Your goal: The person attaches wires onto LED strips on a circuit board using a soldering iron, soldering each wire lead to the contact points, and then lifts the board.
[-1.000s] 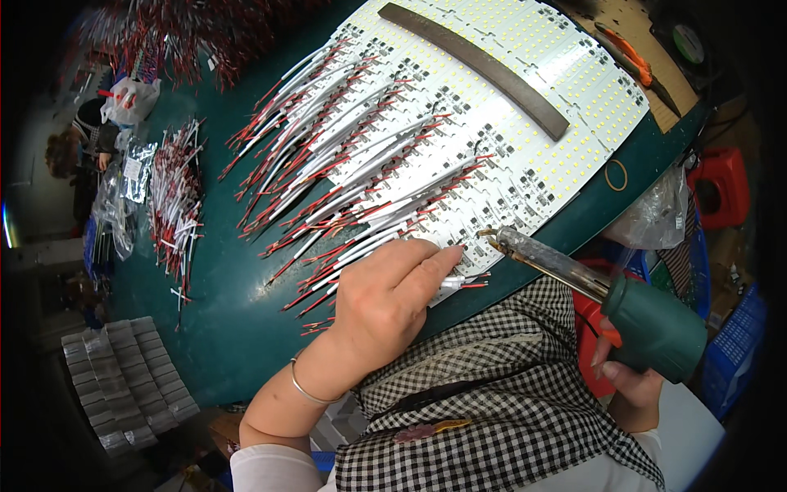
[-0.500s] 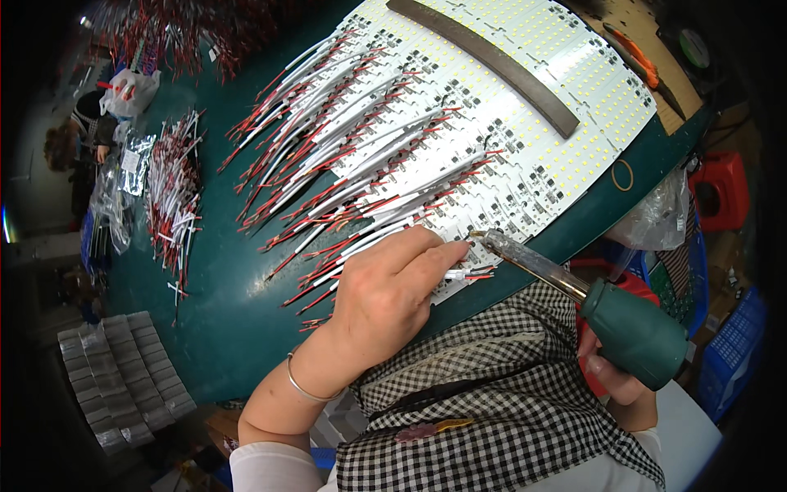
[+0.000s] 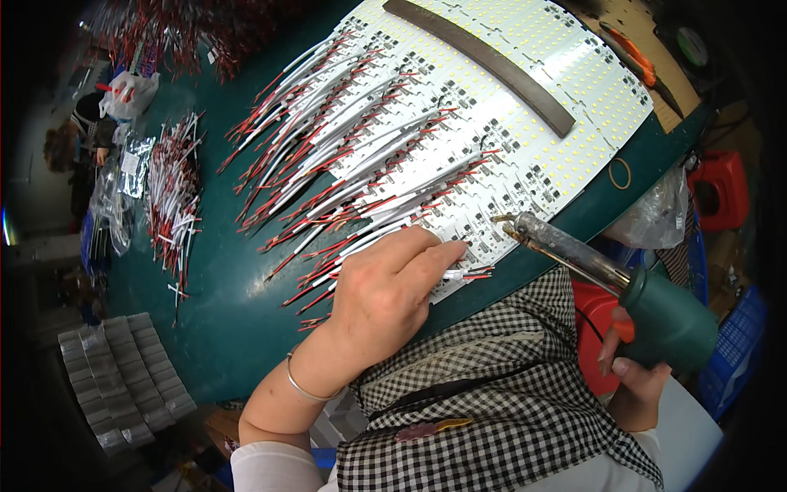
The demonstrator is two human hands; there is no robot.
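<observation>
Left hand (image 3: 385,283) just below picture centre, fingers curled, thumb and index nearly together at the near edge of the white LED boards (image 3: 574,164); white wire (image 3: 469,275) with red and dark ends pokes out by the fingertips, actual grip on it hidden, can't tell. Right hand (image 3: 631,373), 4 o'clock, wrapped round green soldering gun (image 3: 672,320), finger by its orange-red trigger; gun's barrel points to 10 o'clock, tip over boards, just right of left fingertips, contact unclear. Boards spread from centre toward 1 o'clock on dark green table (image 3: 238,328). Rows of white-and-red wires (image 3: 352,131) lie across them, 11 o'clock, ends overhanging. Curved brown bar (image 3: 484,66) on boards, 1 o'clock. Loose wire pile (image 3: 174,193), between 9 and 10. Rubber band (image 3: 620,173) and orange-and-black tool (image 3: 639,61), both 2 o'clock. Red stool (image 3: 721,193), nearly 3. Grey stack (image 3: 123,381), 8. Checked apron (image 3: 484,394), 5.
</observation>
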